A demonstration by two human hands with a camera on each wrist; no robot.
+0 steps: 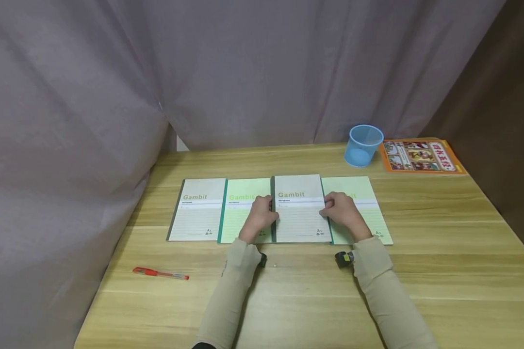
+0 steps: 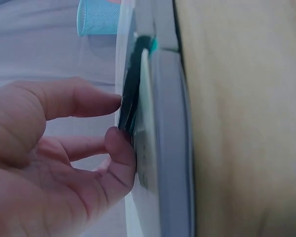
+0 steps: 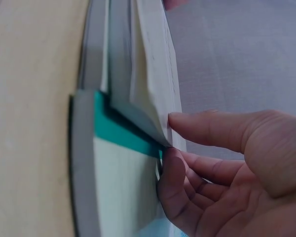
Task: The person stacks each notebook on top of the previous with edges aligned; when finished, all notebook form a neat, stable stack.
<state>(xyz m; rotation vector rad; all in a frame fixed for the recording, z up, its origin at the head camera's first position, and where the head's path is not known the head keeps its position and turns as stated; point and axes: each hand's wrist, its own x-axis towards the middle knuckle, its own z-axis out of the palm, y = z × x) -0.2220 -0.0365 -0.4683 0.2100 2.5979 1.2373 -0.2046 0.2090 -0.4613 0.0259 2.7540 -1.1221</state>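
Fingers (image 1: pixel 266 200) of both hands, seen from the head, are close together on the long edges of one grey notebook (image 1: pixel 301 218): the left hand (image 1: pixel 258 217) at its dark spine (image 1: pixel 273 188), the right hand (image 1: pixel 342 212) at the opposite edge. It lies mid-tabletop (image 1: pixel 441 228), well in from the left and right edges, flanked by the left green notebook (image 1: pixel 244 188) and the right green notebook (image 1: pixel 372 218). Both hands reach over these neighbours, so a low sideways move would likely drag them out of line. From the left wrist, thumb and a bent finger are clamped on the dark spine, parted only by its thickness; it sits tilted above the neighbour's cover. That grip is narrow and could slip if the other side rose faster. From the right wrist, the thumb presses the top cover while a finger curls beneath the edge, just beside the neighbour's green spine (image 3: pixel 116 127). The leaves gape slightly there, so pinching only some could let the notebook fan open or crease; whether every leaf is caught, I cannot tell.
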